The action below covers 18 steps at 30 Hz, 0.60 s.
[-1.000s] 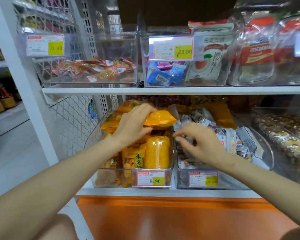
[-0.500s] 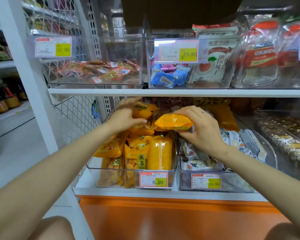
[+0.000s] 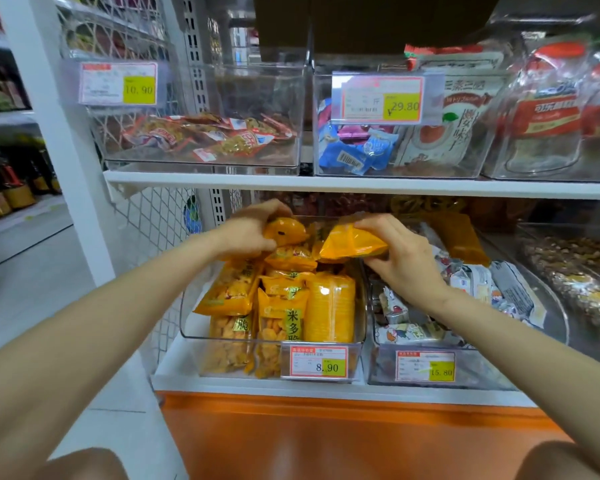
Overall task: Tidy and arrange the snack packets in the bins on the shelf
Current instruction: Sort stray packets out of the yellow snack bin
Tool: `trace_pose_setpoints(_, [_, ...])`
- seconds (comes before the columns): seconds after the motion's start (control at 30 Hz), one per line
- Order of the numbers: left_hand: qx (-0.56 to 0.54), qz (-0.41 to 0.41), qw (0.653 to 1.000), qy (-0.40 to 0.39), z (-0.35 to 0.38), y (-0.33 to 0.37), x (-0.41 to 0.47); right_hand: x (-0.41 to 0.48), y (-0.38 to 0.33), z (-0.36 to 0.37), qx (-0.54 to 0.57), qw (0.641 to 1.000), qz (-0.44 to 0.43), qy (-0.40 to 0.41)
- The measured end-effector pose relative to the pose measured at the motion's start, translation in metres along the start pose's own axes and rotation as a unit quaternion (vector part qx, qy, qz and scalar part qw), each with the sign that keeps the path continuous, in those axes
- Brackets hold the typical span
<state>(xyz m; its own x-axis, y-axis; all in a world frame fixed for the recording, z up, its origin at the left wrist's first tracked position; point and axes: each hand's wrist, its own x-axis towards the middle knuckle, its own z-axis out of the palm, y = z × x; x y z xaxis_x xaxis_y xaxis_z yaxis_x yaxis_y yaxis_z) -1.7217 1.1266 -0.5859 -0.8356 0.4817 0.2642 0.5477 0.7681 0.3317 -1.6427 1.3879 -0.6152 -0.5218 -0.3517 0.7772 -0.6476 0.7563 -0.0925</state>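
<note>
Left hand (image 3: 248, 233) gripping orange packet (image 3: 284, 231), right hand (image 3: 400, 252) pinching second orange packet (image 3: 352, 243), both above clear bin (image 3: 194, 323) on lower shelf (image 3: 257, 384).

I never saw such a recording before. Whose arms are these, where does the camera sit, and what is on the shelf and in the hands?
No machine here: these are a person's bare arms, filmed by one camera worn on the head, looking forward and down. The left hand grips an orange packet; the right hand holds a second orange packet, both over a clear bin of similar packets on the shelf. The neighbouring bin holds white packets.
</note>
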Motion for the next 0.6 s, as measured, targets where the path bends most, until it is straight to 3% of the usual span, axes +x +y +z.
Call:
trace_pose_setpoints(0.1, [-0.017,0.023,0.999,-0.028,-0.010,-0.014,-0.020,0.013,-0.001,0.013,-0.009,0.999,0.024,-0.043])
trace_pose_setpoints(0.27, [-0.044,0.013,0.999,0.001,-0.008,-0.017,-0.032,0.046,-0.005,0.031,-0.004,0.988,0.113,-0.105])
trace_pose_setpoints(0.4, [-0.055,0.007,0.998,0.027,0.001,-0.011,-0.032,0.054,-0.009,0.038,0.017,0.966,0.126,-0.226])
trace_pose_setpoints(0.6, [0.061,-0.032,0.997,0.039,0.022,0.001,-0.022,0.055,-0.006,0.024,-0.030,0.947,0.139,-0.289])
